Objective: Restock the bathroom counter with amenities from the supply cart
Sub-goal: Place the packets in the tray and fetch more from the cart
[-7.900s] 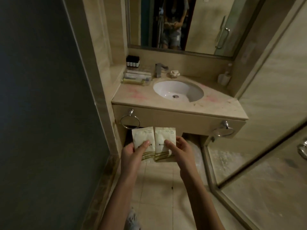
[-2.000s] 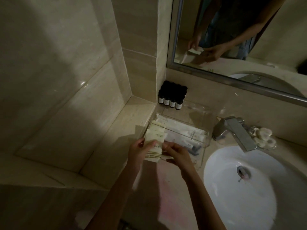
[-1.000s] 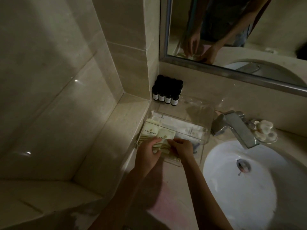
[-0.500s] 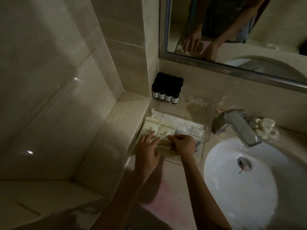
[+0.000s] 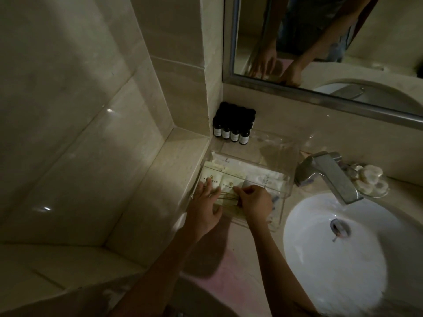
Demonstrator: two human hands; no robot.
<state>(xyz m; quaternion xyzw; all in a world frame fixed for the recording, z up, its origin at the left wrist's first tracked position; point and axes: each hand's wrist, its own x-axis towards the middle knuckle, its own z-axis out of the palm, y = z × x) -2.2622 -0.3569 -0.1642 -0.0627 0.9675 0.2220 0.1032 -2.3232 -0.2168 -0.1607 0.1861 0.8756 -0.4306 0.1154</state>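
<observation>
A clear plastic tray [image 5: 288, 182] stands on the counter left of the sink. Two cream amenity packets, the left packet [image 5: 211, 179] and the right packet [image 5: 230, 183], lie side by side at its left end, on other white packets. My left hand [image 5: 204, 209] rests flat on the left packet with straight fingers. My right hand [image 5: 254, 203] has its fingers curled over the lower edge of the right packet; whether it pinches the packet is hidden.
Several small dark bottles [image 5: 233, 128] stand in the corner behind the tray. A metal faucet [image 5: 328, 175] and a white sink basin [image 5: 338, 252] lie to the right, with a soap dish [image 5: 370, 180] behind. A mirror [image 5: 320, 42] hangs above; tiled wall at left.
The packets came from the doorway to the tray and now lie in it. In the last half second my left hand flattened onto them; my right hand barely moved.
</observation>
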